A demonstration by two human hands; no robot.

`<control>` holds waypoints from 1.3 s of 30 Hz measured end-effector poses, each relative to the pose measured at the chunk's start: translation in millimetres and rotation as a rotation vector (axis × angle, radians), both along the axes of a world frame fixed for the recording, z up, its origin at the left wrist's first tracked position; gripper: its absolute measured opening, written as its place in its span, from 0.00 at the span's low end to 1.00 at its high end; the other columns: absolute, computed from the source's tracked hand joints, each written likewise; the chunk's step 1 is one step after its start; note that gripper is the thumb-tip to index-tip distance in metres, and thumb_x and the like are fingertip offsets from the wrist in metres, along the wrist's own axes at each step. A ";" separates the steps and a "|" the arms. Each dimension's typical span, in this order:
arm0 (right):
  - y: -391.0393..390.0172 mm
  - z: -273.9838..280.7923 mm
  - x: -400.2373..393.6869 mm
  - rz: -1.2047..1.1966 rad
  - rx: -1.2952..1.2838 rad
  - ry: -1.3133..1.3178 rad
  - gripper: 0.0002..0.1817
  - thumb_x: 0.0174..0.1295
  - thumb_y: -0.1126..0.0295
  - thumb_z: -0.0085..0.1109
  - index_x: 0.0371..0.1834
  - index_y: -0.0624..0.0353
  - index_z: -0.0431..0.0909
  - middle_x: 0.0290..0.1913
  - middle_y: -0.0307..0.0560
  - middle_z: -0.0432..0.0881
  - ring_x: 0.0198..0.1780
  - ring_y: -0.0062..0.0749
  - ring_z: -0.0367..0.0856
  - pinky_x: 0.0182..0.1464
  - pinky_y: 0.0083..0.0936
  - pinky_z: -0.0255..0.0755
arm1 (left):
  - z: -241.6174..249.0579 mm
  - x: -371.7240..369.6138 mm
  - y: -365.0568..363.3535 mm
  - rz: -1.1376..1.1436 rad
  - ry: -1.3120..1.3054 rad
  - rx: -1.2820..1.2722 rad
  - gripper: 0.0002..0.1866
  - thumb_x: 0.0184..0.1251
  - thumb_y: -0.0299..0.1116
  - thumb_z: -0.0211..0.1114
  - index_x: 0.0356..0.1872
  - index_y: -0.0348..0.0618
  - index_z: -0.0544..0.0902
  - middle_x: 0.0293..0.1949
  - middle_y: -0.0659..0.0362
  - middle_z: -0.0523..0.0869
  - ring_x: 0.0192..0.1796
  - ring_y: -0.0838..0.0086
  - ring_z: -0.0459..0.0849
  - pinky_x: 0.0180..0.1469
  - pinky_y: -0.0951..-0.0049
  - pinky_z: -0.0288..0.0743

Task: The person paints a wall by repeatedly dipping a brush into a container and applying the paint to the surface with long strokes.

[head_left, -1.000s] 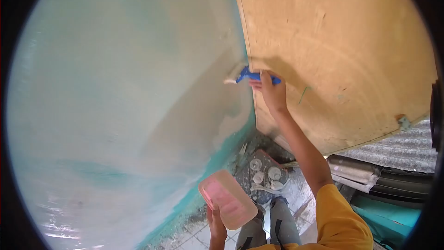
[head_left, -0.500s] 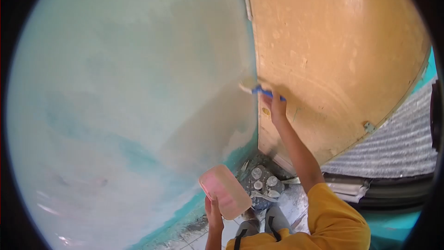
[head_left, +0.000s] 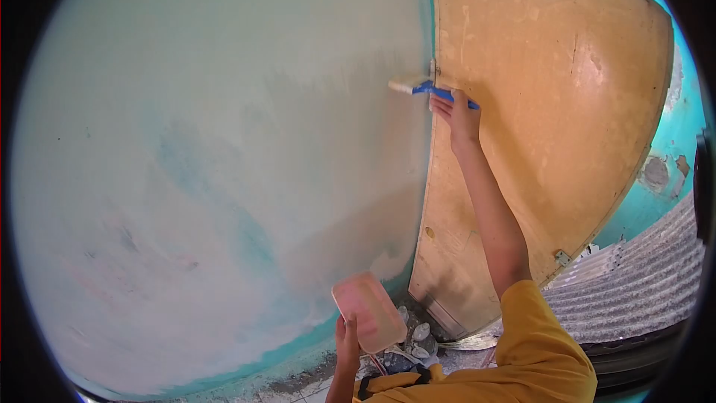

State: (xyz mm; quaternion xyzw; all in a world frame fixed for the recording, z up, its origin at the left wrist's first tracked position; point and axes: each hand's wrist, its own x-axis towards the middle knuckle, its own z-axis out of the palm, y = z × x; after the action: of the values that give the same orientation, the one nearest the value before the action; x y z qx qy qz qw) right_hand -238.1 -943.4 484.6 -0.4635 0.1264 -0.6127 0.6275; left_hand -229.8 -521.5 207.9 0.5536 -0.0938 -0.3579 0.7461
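My right hand [head_left: 460,118] is closed around the blue handle of a paintbrush [head_left: 436,92]. The brush's pale bristles point left, over the wall [head_left: 298,142] beside the edge of the orange door panel [head_left: 552,104]; whether they touch the wall I cannot tell. Low in the view, my left hand [head_left: 347,339] grips the left side of a pink plastic container [head_left: 369,312], with the thumb on its rim. The wall is coated in pale whitish paint, with turquoise showing through in patches and along its lower edge.
Several paint-spotted, light-coloured objects [head_left: 421,336] stand on the floor at the wall's corner. Corrugated sheeting [head_left: 634,276] lies to the right, below a turquoise wall [head_left: 671,172] with peeling patches. A metal hinge [head_left: 562,257] sits on the panel's right edge.
The view has tilted upward. My right hand and the brush have moved higher along the door's edge. My left hand still holds the container low down.
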 end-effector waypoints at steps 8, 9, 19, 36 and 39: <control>12.5 -194.8 14.1 -0.074 0.332 0.088 0.14 0.72 0.67 0.52 0.46 0.68 0.81 0.39 0.53 0.87 0.37 0.37 0.90 0.42 0.32 0.87 | -14.7 4.1 -11.4 0.056 -0.094 -0.054 0.32 0.77 0.54 0.58 0.64 0.34 0.71 0.53 0.55 0.80 0.51 0.73 0.83 0.47 0.71 0.82; 21.0 -209.6 10.3 -0.086 0.368 0.135 0.13 0.72 0.67 0.52 0.45 0.68 0.81 0.39 0.52 0.87 0.36 0.37 0.90 0.41 0.32 0.87 | -9.9 1.7 -12.5 0.051 -0.092 -0.049 0.32 0.77 0.54 0.58 0.64 0.34 0.71 0.53 0.55 0.80 0.51 0.73 0.83 0.47 0.71 0.82; 31.9 -38.5 10.5 -0.020 0.139 -0.061 0.15 0.72 0.68 0.55 0.49 0.73 0.79 0.43 0.56 0.85 0.41 0.37 0.89 0.47 0.30 0.86 | 8.3 1.5 -27.3 0.051 -0.051 0.074 0.38 0.73 0.61 0.60 0.65 0.34 0.65 0.48 0.51 0.81 0.41 0.70 0.88 0.34 0.72 0.83; 65.6 -234.0 -41.4 -0.006 0.259 0.253 0.15 0.75 0.64 0.54 0.43 0.68 0.81 0.33 0.48 0.86 0.31 0.28 0.85 0.37 0.23 0.79 | 32.3 -1.1 -68.7 0.116 -0.072 0.109 0.42 0.71 0.61 0.63 0.68 0.34 0.62 0.53 0.52 0.79 0.47 0.75 0.83 0.34 0.76 0.77; 96.0 -207.6 -75.6 0.041 0.157 0.203 0.14 0.75 0.64 0.55 0.36 0.64 0.81 0.31 0.44 0.83 0.29 0.24 0.79 0.37 0.22 0.76 | 29.6 0.1 -80.7 0.142 -0.083 0.138 0.43 0.71 0.61 0.63 0.69 0.32 0.61 0.56 0.50 0.78 0.48 0.75 0.83 0.38 0.76 0.78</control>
State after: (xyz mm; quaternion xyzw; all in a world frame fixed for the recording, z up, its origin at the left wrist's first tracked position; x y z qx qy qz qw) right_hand -313.7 -847.5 277.1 -0.4752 0.2273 -0.5377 0.6583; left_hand -229.7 -602.2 237.5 0.6233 -0.0604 -0.2865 0.7251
